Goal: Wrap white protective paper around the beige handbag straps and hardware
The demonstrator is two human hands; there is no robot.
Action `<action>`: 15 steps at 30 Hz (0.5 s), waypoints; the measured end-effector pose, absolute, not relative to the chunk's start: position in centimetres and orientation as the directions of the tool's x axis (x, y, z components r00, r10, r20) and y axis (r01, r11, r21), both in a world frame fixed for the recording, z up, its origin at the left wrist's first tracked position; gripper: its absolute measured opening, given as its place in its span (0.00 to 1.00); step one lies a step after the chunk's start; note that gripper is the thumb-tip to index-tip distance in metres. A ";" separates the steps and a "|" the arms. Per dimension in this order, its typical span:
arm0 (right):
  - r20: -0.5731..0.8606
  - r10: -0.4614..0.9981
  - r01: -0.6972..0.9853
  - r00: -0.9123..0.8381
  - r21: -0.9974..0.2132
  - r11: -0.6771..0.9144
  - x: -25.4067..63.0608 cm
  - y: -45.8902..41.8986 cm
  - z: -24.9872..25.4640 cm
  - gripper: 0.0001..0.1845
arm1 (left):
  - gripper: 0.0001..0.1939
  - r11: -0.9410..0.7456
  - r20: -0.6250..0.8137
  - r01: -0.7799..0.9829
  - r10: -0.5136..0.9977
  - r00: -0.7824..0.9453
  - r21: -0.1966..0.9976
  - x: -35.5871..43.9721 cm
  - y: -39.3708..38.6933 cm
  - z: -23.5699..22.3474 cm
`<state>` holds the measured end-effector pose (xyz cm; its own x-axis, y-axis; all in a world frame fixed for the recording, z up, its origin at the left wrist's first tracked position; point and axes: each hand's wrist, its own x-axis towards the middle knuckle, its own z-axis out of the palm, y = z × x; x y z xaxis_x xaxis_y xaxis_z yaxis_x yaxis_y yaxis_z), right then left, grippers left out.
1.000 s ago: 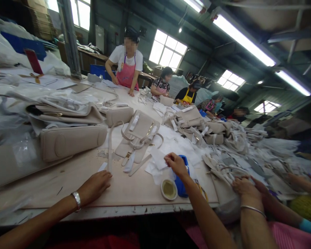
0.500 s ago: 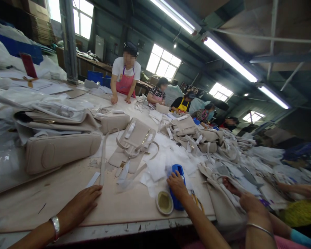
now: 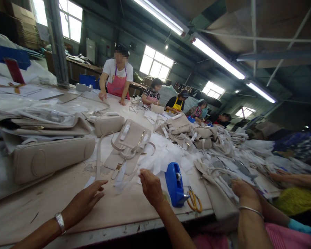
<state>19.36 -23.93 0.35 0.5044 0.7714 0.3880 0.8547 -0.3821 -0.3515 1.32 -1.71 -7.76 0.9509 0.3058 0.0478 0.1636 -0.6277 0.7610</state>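
Observation:
My left hand [image 3: 85, 200], a metal bracelet on its wrist, lies flat on the wooden table [image 3: 119, 204] with fingers apart and nothing in it. A small white strip [image 3: 89, 181] is just beyond its fingertips. My right hand [image 3: 150, 186] rests at the near edge of a heap of white paper sheets [image 3: 168, 155]; its fingers are turned away, so I cannot tell whether they grip a sheet. A blue tape dispenser [image 3: 175, 185] stands just right of it, apart from it. A flat beige bag with loose straps [image 3: 129, 145] lies beyond both hands.
Yellow-handled scissors [image 3: 194, 200] lie right of the dispenser. A long beige bag [image 3: 49, 157] sits at the left. A co-worker's hands [image 3: 242, 190] handle beige bag parts at my right. Several aproned people [image 3: 116, 77] work along the far side among piled bags.
My right hand has come off the blue tape dispenser and moved left to the white sheets, now covering the small round pot. My left hand stayed flat. The view shifted.

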 end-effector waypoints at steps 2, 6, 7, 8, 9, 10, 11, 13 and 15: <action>0.405 0.754 0.837 0.517 -0.422 -0.347 17.7 -22.8 0.3 0.11 | 0.26 -0.546 0.081 0.083 0.269 0.960 0.834 2.6 -2.7 -6.1; 0.363 0.699 0.696 0.616 -0.666 -0.268 14.6 -21.6 1.0 0.09 | 0.33 -0.305 0.168 -0.108 0.180 0.969 0.946 5.4 -5.3 -3.2; 0.348 0.687 0.651 0.638 -0.720 -0.239 14.0 -21.5 1.3 0.09 | 0.33 -0.240 0.172 -0.127 0.179 0.969 0.963 5.9 -5.8 -2.7; 0.342 0.677 0.615 0.652 -0.760 -0.208 13.4 -21.4 1.6 0.08 | 0.32 -0.175 0.173 -0.143 0.174 0.969 0.974 6.4 -6.3 -2.3; 0.345 0.668 0.591 0.659 -0.787 -0.176 12.9 -21.4 1.9 0.08 | 0.29 -0.109 0.173 -0.157 0.162 0.971 0.982 6.7 -6.8 -2.1; 0.352 0.661 0.576 0.663 -0.804 -0.149 12.6 -21.4 2.2 0.07 | 0.26 -0.045 0.171 -0.167 0.143 0.975 0.985 6.9 -7.0 -1.9; 0.358 0.658 0.565 0.663 -0.816 -0.125 12.5 -21.5 2.5 0.06 | 0.24 0.011 0.167 -0.170 0.121 0.978 0.985 7.0 -7.2 -1.9; 0.352 0.664 0.538 0.660 -0.838 -0.090 12.6 -21.7 2.8 0.05 | 0.20 0.072 0.144 -0.151 0.096 0.985 0.986 6.9 -7.2 -2.0; 0.309 0.685 0.483 0.660 -0.872 -0.073 12.9 -22.0 2.8 0.06 | 0.16 0.092 0.097 -0.109 0.121 0.988 0.990 6.4 -6.9 -2.4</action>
<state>12.85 -22.05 2.81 0.6603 0.6846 0.3089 0.4834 -0.0726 -0.8724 6.37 -6.90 -2.42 0.9879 0.1206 0.0973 -0.1087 0.0916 0.9898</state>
